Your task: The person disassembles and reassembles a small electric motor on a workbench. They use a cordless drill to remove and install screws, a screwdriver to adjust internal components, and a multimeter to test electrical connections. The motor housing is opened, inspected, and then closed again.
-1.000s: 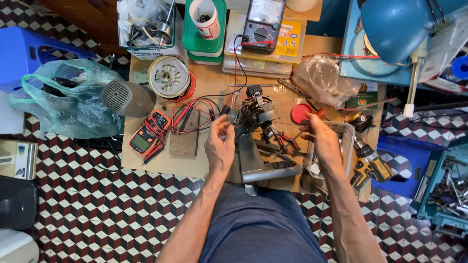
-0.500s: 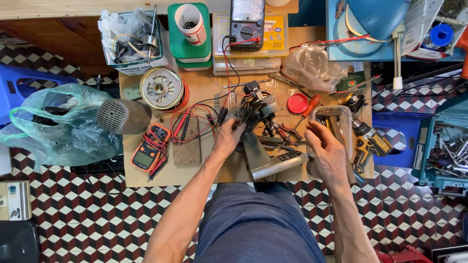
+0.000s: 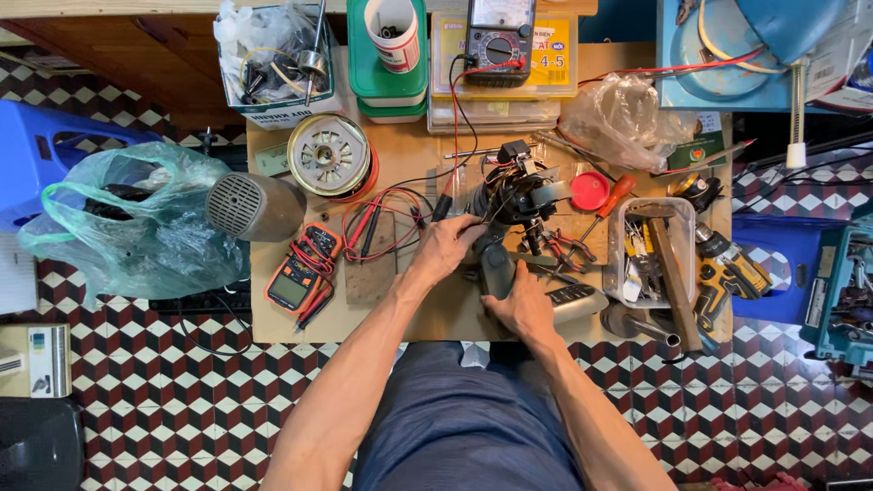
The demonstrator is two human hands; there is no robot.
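A cluttered wooden workbench (image 3: 400, 314) filled mid-frame, tools pushed to its edges so the centre stayed free. There sat a dark small motor assembly (image 3: 514, 193), wires trailing from it. The left hand (image 3: 446, 247) curled against its lower left side, seemingly steadying it. The right hand (image 3: 523, 305) lay half-closed over a grey curved housing (image 3: 498, 268) below; its grip was unclear. An orange multimeter (image 3: 296, 277) rested left.

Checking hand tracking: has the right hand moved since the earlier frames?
Yes. The right hand has moved left, away from the clear plastic tool tray, and now rests on the dark part below the wired assembly.
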